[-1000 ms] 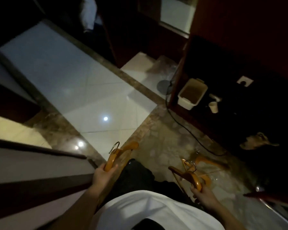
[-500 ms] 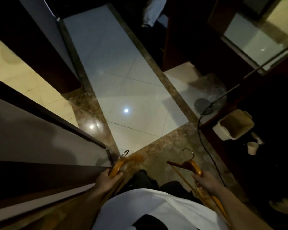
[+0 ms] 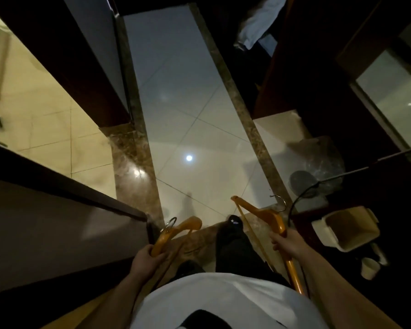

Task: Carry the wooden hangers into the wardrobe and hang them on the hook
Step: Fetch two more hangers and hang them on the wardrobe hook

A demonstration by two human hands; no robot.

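While I watch through the head camera, both hands sit low in the frame, each carrying a wooden hanger. The left hand (image 3: pixel 147 257), lower centre-left, has its fingers curled round one arm of the left hanger (image 3: pixel 176 230), whose metal hook points up-frame, just beside the corner of a dark panel (image 3: pixel 57 222). The right hand (image 3: pixel 287 243), lower right of centre, is wrapped round the sloping arm of the right hanger (image 3: pixel 266 213), with the far tip and the wire hook sticking out ahead. I cannot tell whether either hand holds more than one. A shoe (image 3: pixel 234 222) is planted between the two hangers on the tiled floor (image 3: pixel 188 115).

I judge this as mid-carry: no hook or rail shows anywhere, and I cannot say which dark piece of furniture is the wardrobe.

My worries are on the right side of the frame. A black cable (image 3: pixel 299 198) curves across the floor close by the right hanger's hook (an open wire hook snags easily), and a foot could catch it too. A pale bin (image 3: pixel 349 229) and a cup (image 3: pixel 369 268) stand near it at lower right, so a swinging hanger could knock them. On the left, the hanger could clip the panel's corner and twist out of the grip.
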